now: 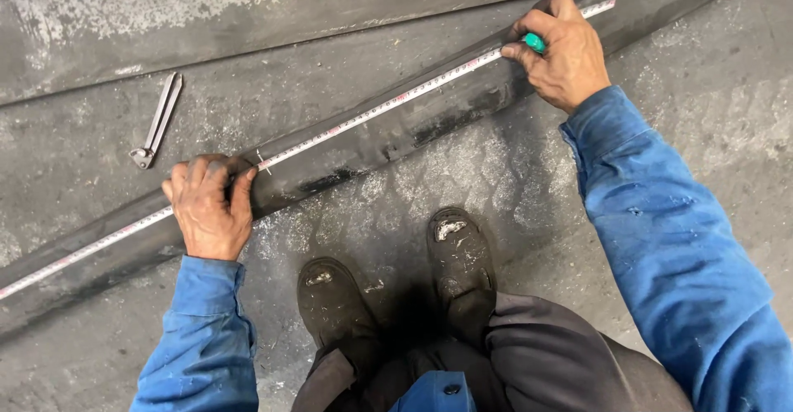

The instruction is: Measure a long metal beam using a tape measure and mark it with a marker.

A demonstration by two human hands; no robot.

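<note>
A grimy, stained concrete floor [677, 114] carries a long black rubber strip [372, 143] that runs slantwise across the view, with a white measuring tape [363, 114] stretched along its upper edge. The left hand [208, 209] lies flat on the strip's lower-left stretch, fingers together and pressing the tape down, while the right hand [562, 52] sits at the strip's upper-right end with its fingers curled shut around a green-handled tool [535, 42] held against the tape. Beyond the strip lies a pair of metal dividers [157, 123], well apart from the left hand, and the person's dark work shoes [396, 276] stand just on the near side of the strip.
</note>
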